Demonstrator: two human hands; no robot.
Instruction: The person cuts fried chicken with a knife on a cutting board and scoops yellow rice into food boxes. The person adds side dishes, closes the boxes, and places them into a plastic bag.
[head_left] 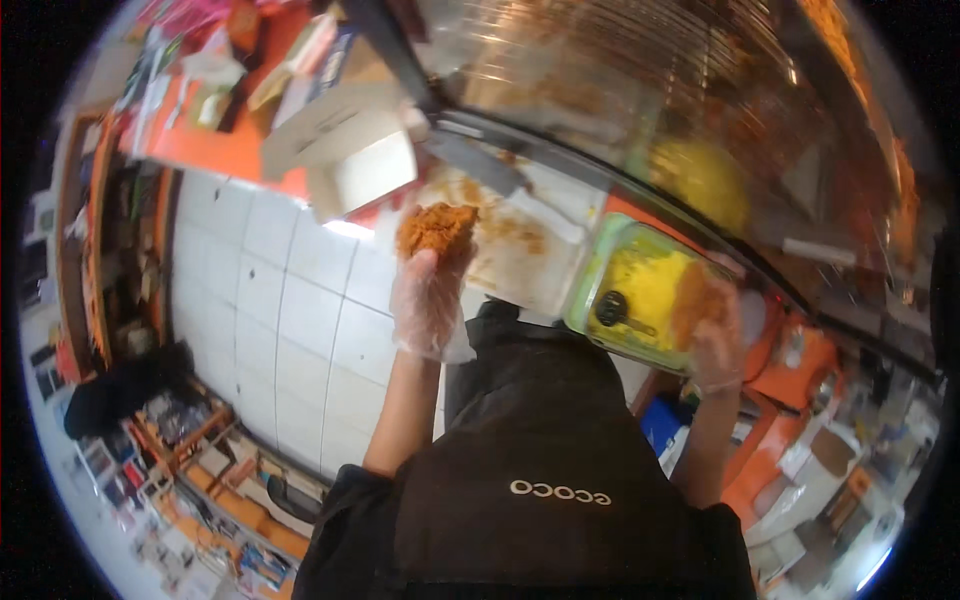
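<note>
My left hand, in a clear plastic glove, holds up a piece of orange-brown breaded fried food in front of a white cutting board smeared with crumbs. My right hand, also gloved, is at the right rim of a green tub of yellow crumb coating and rests on a second orange breaded piece lying in it. A dark round scoop lies in the tub's near corner. A large knife rests on the board's far side.
A glass-fronted display case with wire racks stands behind the board. An open white box sits on the orange counter at the left. White floor tiles lie below, with cluttered shelves along the left and lower rim.
</note>
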